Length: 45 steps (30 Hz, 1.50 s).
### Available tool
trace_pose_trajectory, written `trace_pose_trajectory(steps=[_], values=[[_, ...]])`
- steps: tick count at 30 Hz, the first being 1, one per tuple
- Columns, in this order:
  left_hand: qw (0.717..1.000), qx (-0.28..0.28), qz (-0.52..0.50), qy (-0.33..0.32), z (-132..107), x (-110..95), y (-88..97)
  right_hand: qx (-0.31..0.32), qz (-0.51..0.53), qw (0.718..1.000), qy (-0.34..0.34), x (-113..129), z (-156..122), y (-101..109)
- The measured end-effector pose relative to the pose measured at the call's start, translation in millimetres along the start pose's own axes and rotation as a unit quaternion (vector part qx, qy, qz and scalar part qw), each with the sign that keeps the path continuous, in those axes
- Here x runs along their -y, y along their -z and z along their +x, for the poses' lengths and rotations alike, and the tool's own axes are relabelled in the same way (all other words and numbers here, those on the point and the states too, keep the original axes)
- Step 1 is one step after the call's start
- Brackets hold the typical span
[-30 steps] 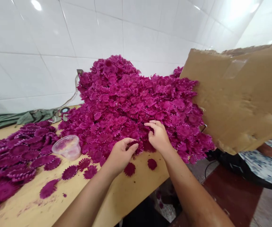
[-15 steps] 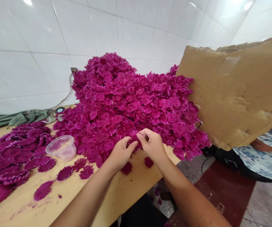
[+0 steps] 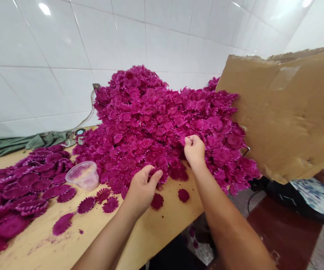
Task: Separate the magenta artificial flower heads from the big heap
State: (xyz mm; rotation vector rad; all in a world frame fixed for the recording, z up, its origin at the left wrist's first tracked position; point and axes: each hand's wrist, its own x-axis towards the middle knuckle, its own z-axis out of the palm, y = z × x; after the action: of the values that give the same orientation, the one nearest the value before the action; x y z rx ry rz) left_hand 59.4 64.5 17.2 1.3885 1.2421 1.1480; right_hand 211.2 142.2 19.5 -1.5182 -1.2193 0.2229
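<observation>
A tall heap of magenta flowers [image 3: 153, 116] with fringed rims, seemingly artificial, covers the back of the table. At its front edge, the thumb and fingers of my left hand [image 3: 144, 185] close around a magenta flower [image 3: 163, 175]. Farther right and higher, my right hand [image 3: 195, 150] is closed in a pinch against the face of the heap, on a magenta flower [image 3: 183, 140] partly hidden by the fingertips. Between my wrists, single flat flowers [image 3: 183, 195] lie on the wooden tabletop [image 3: 147, 228].
Left of the heap stands a clear plastic cup [image 3: 83, 176] with pinkish residue. Flat flower pieces [image 3: 18, 202] spread across the left side. A green cloth [image 3: 32, 141] lies along the tiled wall. To the right rises a cardboard sheet [image 3: 285, 116], with a person's patterned clothing [image 3: 319, 191] beyond.
My right hand has parted from my left and moved up and right onto the heap. My left hand stays low, at the heap's front. The whole view has shifted slightly.
</observation>
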Motion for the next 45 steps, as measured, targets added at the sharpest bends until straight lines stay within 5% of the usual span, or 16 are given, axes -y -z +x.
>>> trace_pose_trajectory(steps=[4,8,14,21,26,30,34,40,45], values=[[0.999,-0.031,-0.011,0.036,4,10,10.8,0.093,0.048,0.991,0.079,-11,-5,3],[0.998,-0.039,-0.033,0.04,14,10,9.4,0.145,0.041,0.985,0.086,-15,-15,1],[0.993,-0.021,-0.1,0.058,15,4,2.6,0.109,-0.05,0.989,0.085,-13,-10,10],[0.989,0.065,-0.11,0.071,8,-1,2.9,0.115,-0.097,0.984,0.092,-13,-8,6],[0.995,0.051,-0.073,0.046,13,1,1.8,0.107,-0.061,0.984,0.132,-2,-19,17],[0.999,0.02,-0.027,0.042,17,7,2.9,0.236,0.022,0.951,0.198,25,-42,30],[0.997,0.021,-0.042,0.062,14,10,4.3,0.341,0.003,0.922,0.182,38,-58,27],[0.996,0.072,-0.047,0.005,6,1,5.4,0.266,0.023,0.955,0.132,30,-53,15],[0.998,0.024,0.001,-0.05,9,-8,0.8,0.188,0.099,0.976,0.05,38,-44,4]])
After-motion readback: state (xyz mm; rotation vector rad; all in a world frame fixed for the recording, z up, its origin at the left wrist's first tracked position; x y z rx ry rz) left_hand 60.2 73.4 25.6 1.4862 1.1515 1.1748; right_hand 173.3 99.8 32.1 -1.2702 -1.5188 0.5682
